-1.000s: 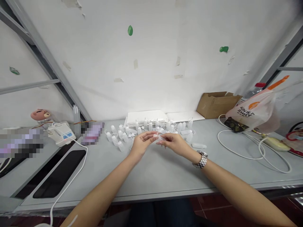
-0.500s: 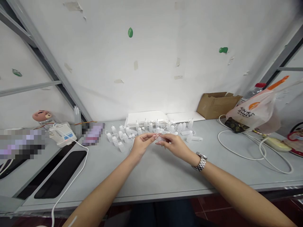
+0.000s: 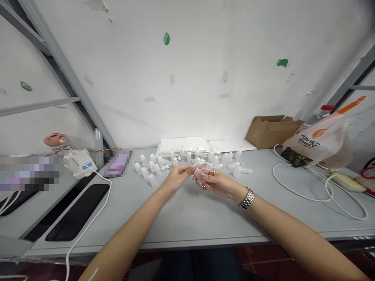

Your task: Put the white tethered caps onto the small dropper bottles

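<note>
Between my hands is a small translucent plastic squeeze bottle (image 3: 199, 175), held tilted above the table. My right hand (image 3: 221, 183) is closed around its body, fingers curled beneath it. The fingers of my left hand (image 3: 178, 175) pinch at the bottle's upper end; the part under the fingertips is hidden. Behind and to the left stand several similar bottles with thin tips and looped cap straps, such as one upright bottle (image 3: 152, 180). Right of my hands, a capless-looking bottle (image 3: 237, 171) stands by a bottle lying on its side (image 3: 246, 170).
White sheets (image 3: 184, 144) lie against the wall, beside an open cardboard box (image 3: 272, 130). A plastic bag (image 3: 320, 136) and a looped white cable (image 3: 293, 196) occupy the right. At left are a purple phone-like item (image 3: 118, 164), a power strip (image 3: 78, 162) and a black pad (image 3: 77, 212).
My right hand has turned palm upward, bringing the bottle's body into view. My left hand keeps its pinch at the upper end. The view has shifted slightly left.
</note>
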Demonstrator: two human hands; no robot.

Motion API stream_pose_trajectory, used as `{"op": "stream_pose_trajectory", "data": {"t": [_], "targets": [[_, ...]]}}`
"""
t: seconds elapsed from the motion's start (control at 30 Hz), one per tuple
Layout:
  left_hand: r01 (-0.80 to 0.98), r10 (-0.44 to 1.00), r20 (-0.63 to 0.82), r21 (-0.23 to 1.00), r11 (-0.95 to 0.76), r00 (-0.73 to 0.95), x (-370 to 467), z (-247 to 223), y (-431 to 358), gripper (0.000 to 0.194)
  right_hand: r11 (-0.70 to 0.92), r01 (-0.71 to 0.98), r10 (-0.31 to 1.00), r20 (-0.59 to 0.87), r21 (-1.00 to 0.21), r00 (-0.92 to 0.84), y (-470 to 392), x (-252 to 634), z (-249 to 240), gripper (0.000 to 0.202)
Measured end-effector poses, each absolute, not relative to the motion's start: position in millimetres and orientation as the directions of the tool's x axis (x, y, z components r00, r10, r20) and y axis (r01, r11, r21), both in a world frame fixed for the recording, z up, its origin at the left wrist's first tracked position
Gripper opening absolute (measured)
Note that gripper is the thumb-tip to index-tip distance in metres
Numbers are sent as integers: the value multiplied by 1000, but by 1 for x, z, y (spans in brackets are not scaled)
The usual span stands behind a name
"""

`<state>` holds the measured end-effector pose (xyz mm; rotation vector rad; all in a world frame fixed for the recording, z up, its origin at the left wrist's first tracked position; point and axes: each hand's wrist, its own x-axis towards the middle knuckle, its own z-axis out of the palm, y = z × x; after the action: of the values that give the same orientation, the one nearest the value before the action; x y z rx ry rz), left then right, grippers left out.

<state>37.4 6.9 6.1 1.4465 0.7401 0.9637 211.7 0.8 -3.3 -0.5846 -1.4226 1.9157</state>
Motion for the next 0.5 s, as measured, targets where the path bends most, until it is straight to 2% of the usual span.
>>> {"op": "stream_pose_trajectory", "data": {"t": [0.1,0.13,0.2,0.27,0.3,0.4,0.5], "targets": [[-34,933,95,995,-89,346,25,10,15,48,-131,-251,757,66,-959,-650,2,214,0,25],[38,962,69,996,-82,263,21,9,18,49,-122,-249,766,68,-961,-639,2,216,0,25],[308,995,72,947,-89,67,13,4,23,43,-111,-252,784,71,-961,-616,2,218,2,23],[643,979,202,751,-152,-5,9,-2,26,26,-108,-265,794,77,-958,-603,3,220,3,21],[750,966,258,638,-175,5,8,-5,26,20,-107,-271,796,81,-957,-600,3,221,3,21],[889,962,251,408,-207,109,10,-8,22,20,-105,-285,796,91,-953,-598,3,222,5,18],[929,968,209,310,-201,140,15,-9,18,23,-109,-297,803,92,-949,-589,4,223,6,18]]}}
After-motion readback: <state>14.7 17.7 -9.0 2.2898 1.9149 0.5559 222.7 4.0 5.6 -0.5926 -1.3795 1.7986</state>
